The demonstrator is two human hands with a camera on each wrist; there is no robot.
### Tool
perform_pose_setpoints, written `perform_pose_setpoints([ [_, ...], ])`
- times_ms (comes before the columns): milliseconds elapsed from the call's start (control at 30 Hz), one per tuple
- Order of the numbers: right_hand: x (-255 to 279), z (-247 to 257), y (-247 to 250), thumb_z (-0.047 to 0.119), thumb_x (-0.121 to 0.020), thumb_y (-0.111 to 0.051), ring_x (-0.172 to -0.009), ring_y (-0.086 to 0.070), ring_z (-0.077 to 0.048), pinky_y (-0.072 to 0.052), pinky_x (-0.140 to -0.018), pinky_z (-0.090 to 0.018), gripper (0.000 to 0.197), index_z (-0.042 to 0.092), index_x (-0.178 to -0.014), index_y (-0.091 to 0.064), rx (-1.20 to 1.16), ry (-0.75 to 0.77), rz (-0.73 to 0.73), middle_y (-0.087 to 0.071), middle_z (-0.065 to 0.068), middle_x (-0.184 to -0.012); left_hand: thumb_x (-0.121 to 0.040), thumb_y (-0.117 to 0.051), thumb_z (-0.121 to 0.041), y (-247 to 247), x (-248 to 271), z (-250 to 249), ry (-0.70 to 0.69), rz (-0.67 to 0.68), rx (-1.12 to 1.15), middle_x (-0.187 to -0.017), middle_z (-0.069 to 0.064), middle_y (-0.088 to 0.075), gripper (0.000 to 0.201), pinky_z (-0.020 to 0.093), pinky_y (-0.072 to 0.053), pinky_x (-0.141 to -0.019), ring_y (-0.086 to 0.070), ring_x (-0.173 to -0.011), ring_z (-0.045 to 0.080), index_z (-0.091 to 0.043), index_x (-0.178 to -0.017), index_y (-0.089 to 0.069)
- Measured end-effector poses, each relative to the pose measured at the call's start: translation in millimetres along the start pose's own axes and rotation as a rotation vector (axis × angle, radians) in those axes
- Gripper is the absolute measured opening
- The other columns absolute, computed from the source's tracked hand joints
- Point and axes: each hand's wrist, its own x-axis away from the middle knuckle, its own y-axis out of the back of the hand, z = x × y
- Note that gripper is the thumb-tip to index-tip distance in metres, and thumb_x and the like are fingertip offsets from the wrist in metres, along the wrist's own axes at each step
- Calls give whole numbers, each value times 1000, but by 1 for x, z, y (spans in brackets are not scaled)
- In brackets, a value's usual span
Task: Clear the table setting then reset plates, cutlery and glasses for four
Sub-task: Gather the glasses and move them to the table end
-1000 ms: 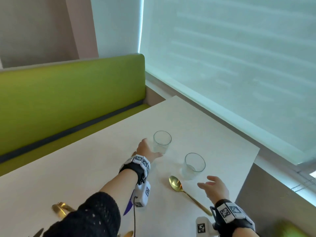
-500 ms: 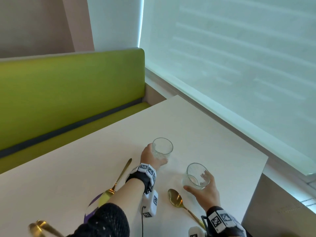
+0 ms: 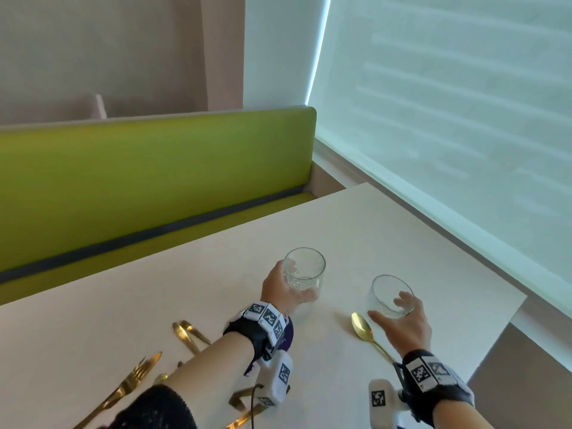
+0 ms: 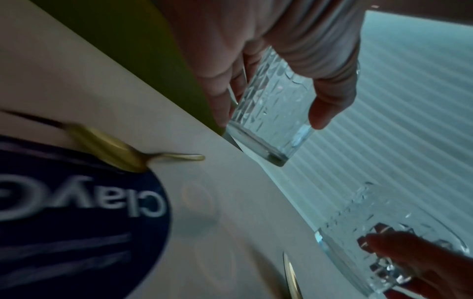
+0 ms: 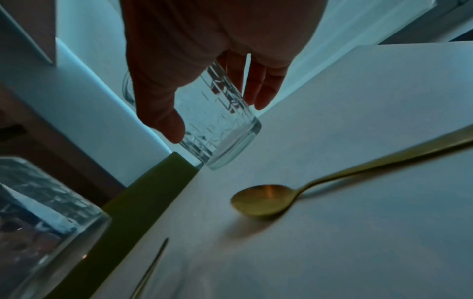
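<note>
A green bench [image 3: 148, 168] with a dark stripe stood behind the white table [image 3: 93, 320] at 10 o'clock. A pale roller blind [image 3: 448, 119] covered the window at 2 o'clock. A beige wall [image 3: 108, 51] rose at 11 o'clock.

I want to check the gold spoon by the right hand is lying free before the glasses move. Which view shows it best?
The right wrist view: the gold spoon fills the frame, bowl and handle lying on the table, clear of the right hand. The head view shows it small, its handle end hidden behind the wrist. The left wrist view catches only an edge.
</note>
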Motion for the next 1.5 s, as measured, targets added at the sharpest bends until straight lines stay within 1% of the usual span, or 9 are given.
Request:
perform_pose_setpoints([
  [233,140,38,-29,21,-62,-86,-110,-58,-25,-42,-94,-32,72,14,-124,-50,-40,131,149,-63,-5,-116,-59,-86,-34,93,117,49,2,-52,31,-124,-4,-58,81,29,-50,-93,-57,-113,17,-20,-128,-46],
  [400,262,51,-70,19,-61,-86,-105,-60,-23,-43,-92,-29,71,15,-123,-51,-50,174,300,-63,-3,-108,-50,-84,-44,168,214,97,12,-126,20,-123,-3,-58,89,20,-41,-84,-53,-105,10,-16,-127,-49],
  [600,386,66,-135,20,-59,-86,-103,-56,-20,-42,-86,-25,72,15,-122,-51,0,263,539,-60,-2,-112,-60,-85,-34,259,309,165,140,-301,-25,-124,-2,-60,77,18,-39,-84,-54,-100,11,-18,-126,-50],
  [733,435,77,-164,21,-61,-85,-101,-56,-17,-39,-81,-22,73,15,-124,-49,63,325,677,-57,2,-107,-46,-81,-41,296,349,198,220,-388,7,-127,1,-59,91,18,-39,-89,-57,-114,17,-15,-128,-49],
  [833,471,85,-188,24,-60,-85,-105,-57,-19,-42,-84,-22,75,16,-125,-49,133,372,757,-61,-1,-112,-57,-88,-27,323,378,228,282,-473,-6,-129,5,-58,82,23,-41,-93,-56,-116,22,-11,-128,-49],
  [967,509,90,-217,26,-60,-84,-109,-55,-19,-42,-89,-23,76,16,-126,-47,194,401,850,-59,0,-114,-58,-88,-25,352,407,263,352,-540,-14,-127,7,-58,79,28,-43,-95,-57,-114,24,-11,-126,-50],
  [1200,550,95,-249,26,-61,-83,-99,-48,-10,-35,-81,-16,77,16,-126,-44,243,448,960,-56,2,-116,-59,-88,-19,381,433,298,424,-627,-13,-127,6,-58,80,27,-43,-92,-56,-115,24,-12,-129,-48],
  [1367,562,99,-265,27,-59,-85,-105,-51,-14,-33,-76,-13,78,16,-126,-45,252,489,966,-56,1,-118,-45,-87,-35,391,432,316,458,-631,-25,-126,0,-61,90,34,-48,-98,-59,-114,20,-21,-127,-51],
  [1500,566,100,-273,27,-60,-83,-114,-50,-18,-34,-83,-15,81,19,-130,-42,259,492,958,-54,-2,-124,-41,-84,-41,393,423,331,460,-625,-18,-114,-7,-65,86,38,-52,-95,-62,-108,16,-27,-120,-53],
])
